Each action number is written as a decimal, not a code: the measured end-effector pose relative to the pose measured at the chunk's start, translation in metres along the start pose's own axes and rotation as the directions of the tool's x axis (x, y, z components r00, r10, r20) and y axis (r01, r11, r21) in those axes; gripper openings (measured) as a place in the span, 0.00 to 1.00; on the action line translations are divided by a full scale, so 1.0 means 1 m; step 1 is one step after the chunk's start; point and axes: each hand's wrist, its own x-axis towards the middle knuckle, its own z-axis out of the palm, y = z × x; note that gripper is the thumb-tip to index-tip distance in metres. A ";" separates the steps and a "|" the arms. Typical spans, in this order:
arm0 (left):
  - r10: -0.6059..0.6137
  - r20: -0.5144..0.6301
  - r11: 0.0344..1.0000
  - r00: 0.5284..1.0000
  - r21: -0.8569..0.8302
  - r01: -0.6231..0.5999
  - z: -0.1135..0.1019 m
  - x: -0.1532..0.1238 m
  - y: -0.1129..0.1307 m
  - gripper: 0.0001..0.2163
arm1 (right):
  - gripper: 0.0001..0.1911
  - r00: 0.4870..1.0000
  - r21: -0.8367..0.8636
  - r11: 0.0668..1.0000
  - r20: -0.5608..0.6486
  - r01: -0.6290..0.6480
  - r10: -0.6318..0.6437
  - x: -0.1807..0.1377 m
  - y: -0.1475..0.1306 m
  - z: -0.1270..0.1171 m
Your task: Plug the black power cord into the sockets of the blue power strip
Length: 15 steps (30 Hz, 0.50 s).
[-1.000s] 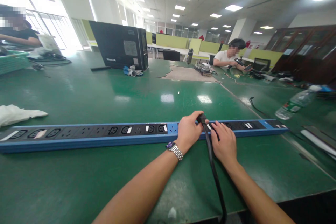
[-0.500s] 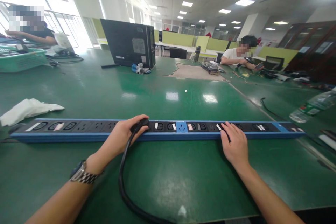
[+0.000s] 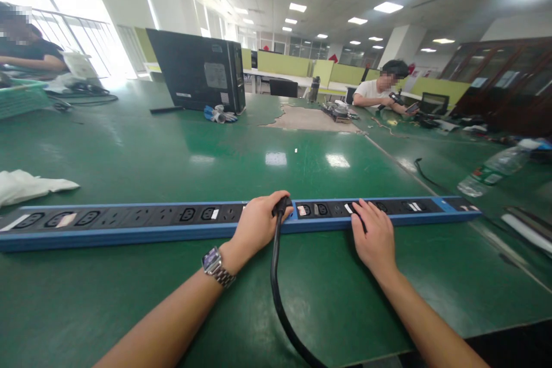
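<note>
A long blue power strip [image 3: 142, 230] with black sockets lies across the green table [image 3: 267, 293] in front of me. My left hand [image 3: 257, 224] is closed round a black plug [image 3: 281, 206] and holds it on the strip near the middle. The plug's thick black cable [image 3: 278, 293] runs down toward me and off the table's near edge. My right hand [image 3: 374, 236] lies flat with its fingers stretched out on the strip, a little to the right of the plug. A metal watch [image 3: 217, 266] is on my left wrist.
A white cloth [image 3: 30, 185] lies at the left. A black computer case [image 3: 194, 72] stands at the back. A plastic bottle [image 3: 495, 168] lies at the right. One person sits at the far left, another at the far right back.
My left hand moved the plug along the strip: from beside my right hand, far to the left, then back right to the middle. My right hand stayed on the strip.
</note>
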 end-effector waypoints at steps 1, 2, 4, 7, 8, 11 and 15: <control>-0.004 -0.006 1.000 1.000 0.015 0.005 0.005 0.001 -0.001 0.13 | 0.22 1.000 0.002 1.000 0.001 0.000 0.000 0.000 0.000 0.000; 0.003 -0.011 1.000 1.000 0.029 -0.003 0.009 0.001 -0.002 0.13 | 0.22 1.000 0.004 1.000 0.000 -0.002 0.002 0.000 -0.001 0.000; 0.027 -0.004 0.999 1.000 0.041 -0.026 0.011 0.000 -0.004 0.13 | 0.22 1.000 0.006 1.000 -0.004 -0.009 0.009 0.000 -0.002 0.000; -0.025 -0.055 0.999 0.998 -0.034 0.023 0.011 0.002 0.003 0.12 | 0.22 1.000 0.002 1.000 -0.002 -0.021 0.021 0.000 -0.003 -0.001; -0.055 -0.084 0.995 0.995 -0.083 0.048 0.014 0.004 0.010 0.12 | 0.22 1.000 -0.001 1.000 0.002 -0.023 0.023 0.000 -0.003 -0.001; -0.063 -0.081 0.980 0.995 -0.193 0.046 0.032 0.018 0.037 0.13 | 0.22 1.000 -0.005 1.000 0.007 -0.023 0.023 0.001 -0.003 -0.001; -0.070 0.047 0.985 0.996 -0.153 0.076 0.065 0.040 0.070 0.13 | 0.21 1.000 0.014 1.000 0.006 -0.015 0.015 0.002 -0.003 -0.003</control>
